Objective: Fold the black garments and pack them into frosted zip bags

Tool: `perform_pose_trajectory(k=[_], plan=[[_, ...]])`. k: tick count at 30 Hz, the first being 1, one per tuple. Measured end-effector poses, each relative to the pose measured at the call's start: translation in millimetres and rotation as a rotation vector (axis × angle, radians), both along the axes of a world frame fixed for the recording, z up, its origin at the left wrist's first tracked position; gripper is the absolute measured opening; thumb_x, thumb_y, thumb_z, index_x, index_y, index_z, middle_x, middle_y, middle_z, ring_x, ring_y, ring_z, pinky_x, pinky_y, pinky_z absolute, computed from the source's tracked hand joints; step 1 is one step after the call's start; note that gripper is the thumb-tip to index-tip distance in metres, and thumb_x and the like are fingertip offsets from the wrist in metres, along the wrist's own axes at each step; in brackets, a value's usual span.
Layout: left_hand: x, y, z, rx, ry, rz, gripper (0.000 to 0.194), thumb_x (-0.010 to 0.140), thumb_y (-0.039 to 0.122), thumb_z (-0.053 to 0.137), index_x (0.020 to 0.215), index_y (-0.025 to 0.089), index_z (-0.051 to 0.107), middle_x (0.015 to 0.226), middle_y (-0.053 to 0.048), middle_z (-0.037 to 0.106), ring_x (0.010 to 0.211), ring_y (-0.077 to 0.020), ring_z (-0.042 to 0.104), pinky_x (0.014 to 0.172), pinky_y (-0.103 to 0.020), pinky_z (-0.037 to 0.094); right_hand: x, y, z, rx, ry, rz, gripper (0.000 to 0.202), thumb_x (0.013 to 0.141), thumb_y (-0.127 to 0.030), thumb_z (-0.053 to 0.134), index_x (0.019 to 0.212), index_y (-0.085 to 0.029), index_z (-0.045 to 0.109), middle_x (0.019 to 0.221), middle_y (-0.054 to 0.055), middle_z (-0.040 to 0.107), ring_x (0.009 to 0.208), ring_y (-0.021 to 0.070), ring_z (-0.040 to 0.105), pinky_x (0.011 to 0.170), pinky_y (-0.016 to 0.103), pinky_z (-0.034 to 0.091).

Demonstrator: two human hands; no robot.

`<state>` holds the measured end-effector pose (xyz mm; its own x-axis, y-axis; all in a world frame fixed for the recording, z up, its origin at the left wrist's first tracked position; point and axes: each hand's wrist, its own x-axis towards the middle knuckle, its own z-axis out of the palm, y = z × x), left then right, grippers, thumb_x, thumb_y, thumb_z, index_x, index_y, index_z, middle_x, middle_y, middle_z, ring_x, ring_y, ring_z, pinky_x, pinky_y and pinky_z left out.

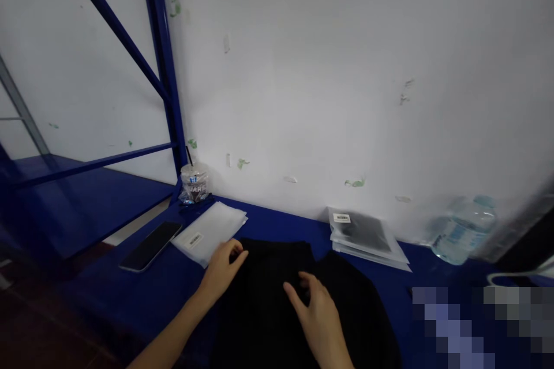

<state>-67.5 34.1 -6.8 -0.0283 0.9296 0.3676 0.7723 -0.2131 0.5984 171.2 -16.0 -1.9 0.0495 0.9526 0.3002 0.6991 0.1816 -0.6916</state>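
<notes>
A black garment (268, 300) lies spread on the blue tabletop (277, 210), its lower part running out of the frame. My left hand (223, 271) is at its upper left edge, thumb and fingers curled close together on the cloth. Over the middle of the garment is my right hand (318, 308), with thumb and fingers apart and nothing visible between them. Just beyond the left hand lies a white plastic pouch (216, 228) with a barcode label. A stack of clear bags (367, 236) holding dark contents sits behind the garment on the right.
On the left lies a dark phone (151, 247). A plastic-wrapped cup with a straw (194, 183) stands in the back corner beside a blue metal frame (168, 86). At the right, a clear water bottle (465, 233) tilts near the white wall (324, 81). The lower right corner is pixelated.
</notes>
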Motion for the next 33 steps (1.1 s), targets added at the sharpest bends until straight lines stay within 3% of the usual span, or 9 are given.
perform_pose_trajectory(k=[3, 7, 11, 16, 20, 24, 27, 30, 33], plan=[[-29, 18, 5.3, 0.007, 0.029, 0.113, 0.010, 0.079, 0.029, 0.052, 0.081, 0.019, 0.054, 0.083, -0.003, 0.057, 0.081, -0.0214, 0.054, 0.078, -0.035, 0.042, 2, 3, -15.3, -0.072, 0.008, 0.026, 0.047, 0.078, -0.053, 0.055, 0.105, -0.015, 0.063, 0.099, 0.013, 0.067, 0.097, 0.0292, 0.062, 0.080, 0.038, 0.052], [-55, 33, 5.3, -0.061, 0.067, 0.115, 0.010, 0.073, 0.028, 0.059, 0.073, 0.019, 0.055, 0.072, 0.000, 0.055, 0.066, -0.0171, 0.054, 0.065, -0.028, 0.041, -3, 2, -25.6, -0.047, 0.025, -0.009, 0.044, 0.074, -0.051, 0.060, 0.101, -0.017, 0.064, 0.094, 0.013, 0.067, 0.092, 0.0293, 0.064, 0.077, 0.039, 0.053], [-56, 32, 4.2, -0.100, 0.087, 0.094, 0.012, 0.077, 0.026, 0.054, 0.069, 0.020, 0.059, 0.067, 0.001, 0.057, 0.066, -0.0156, 0.055, 0.065, -0.025, 0.040, -3, 3, -24.1, -0.074, 0.028, -0.025, 0.041, 0.073, -0.049, 0.061, 0.101, -0.019, 0.065, 0.091, 0.012, 0.068, 0.087, 0.0292, 0.065, 0.074, 0.039, 0.054], [-55, 33, 3.9, -0.122, 0.088, 0.102, 0.016, 0.078, 0.025, 0.050, 0.064, 0.021, 0.057, 0.064, 0.003, 0.059, 0.067, -0.0155, 0.056, 0.064, -0.024, 0.039, -2, 4, -21.5, -0.117, 0.000, -0.009, 0.047, 0.072, -0.049, 0.062, 0.102, -0.013, 0.067, 0.098, 0.017, 0.069, 0.099, 0.0356, 0.062, 0.082, 0.044, 0.050], [-54, 31, 16.2, -0.107, 0.077, 0.155, 0.017, 0.077, 0.025, 0.048, 0.061, 0.021, 0.053, 0.058, 0.004, 0.056, 0.061, -0.0151, 0.054, 0.061, -0.024, 0.037, -4, 4, -22.8, -0.150, 0.028, -0.015, 0.050, 0.072, -0.051, 0.062, 0.102, -0.011, 0.068, 0.101, 0.019, 0.068, 0.106, 0.0379, 0.059, 0.085, 0.046, 0.050], [-27, 14, 42.8, -0.017, 0.051, 0.156, 0.017, 0.082, 0.027, 0.041, 0.069, 0.021, 0.051, 0.065, 0.002, 0.056, 0.065, -0.0167, 0.054, 0.064, -0.027, 0.038, -3, 1, -15.1, -0.137, 0.195, -0.006, 0.046, 0.071, -0.051, 0.063, 0.097, -0.013, 0.068, 0.104, 0.016, 0.067, 0.107, 0.0349, 0.059, 0.086, 0.042, 0.051], [16, -9, 50.3, -0.010, 0.033, 0.021, 0.018, 0.084, 0.028, 0.040, 0.073, 0.021, 0.052, 0.066, 0.002, 0.057, 0.063, -0.0158, 0.054, 0.062, -0.026, 0.039, 11, -5, -1.3, -0.090, 0.445, 0.044, 0.043, 0.072, -0.053, 0.061, 0.097, -0.018, 0.065, 0.098, 0.009, 0.069, 0.095, 0.0284, 0.065, 0.077, 0.034, 0.054], [61, -32, 37.3, -0.080, 0.031, -0.153, 0.018, 0.084, 0.026, 0.042, 0.071, 0.022, 0.052, 0.063, 0.003, 0.057, 0.059, -0.0147, 0.053, 0.057, -0.025, 0.037, 38, -9, 10.8, -0.100, 0.653, 0.024, 0.041, 0.076, -0.052, 0.059, 0.102, -0.020, 0.059, 0.093, 0.005, 0.070, 0.084, 0.0235, 0.067, 0.070, 0.029, 0.055], [90, -45, 16.7, -0.221, 0.044, -0.273, 0.016, 0.082, 0.022, 0.044, 0.068, 0.021, 0.052, 0.063, 0.001, 0.057, 0.059, -0.0153, 0.052, 0.055, -0.026, 0.034, 64, -11, 16.1, -0.182, 0.868, -0.092, 0.049, 0.074, -0.051, 0.061, 0.111, -0.019, 0.056, 0.099, 0.007, 0.070, 0.089, 0.0244, 0.067, 0.074, 0.030, 0.055]])
